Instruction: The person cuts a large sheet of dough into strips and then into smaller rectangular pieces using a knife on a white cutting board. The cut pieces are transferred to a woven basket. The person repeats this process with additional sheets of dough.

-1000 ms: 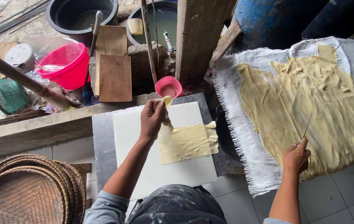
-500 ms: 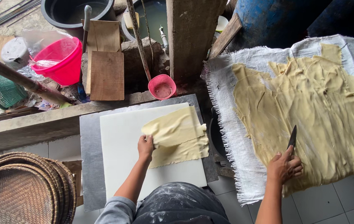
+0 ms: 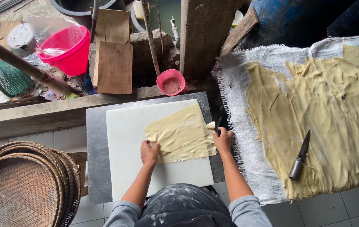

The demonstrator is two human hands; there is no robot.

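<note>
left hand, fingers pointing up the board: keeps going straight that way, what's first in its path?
The left hand already touches the yellow dough sheet at its near-left edge. Going on means sliding across it, then probably the white cutting board.

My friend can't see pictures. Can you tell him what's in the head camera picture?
Seen from above, a person's left hand and right hand press the two ends of a thin yellow dough sheet on a white cutting board. To the right, a knife lies on more dough spread over a white cloth; woven trays are stacked at the left.
</note>
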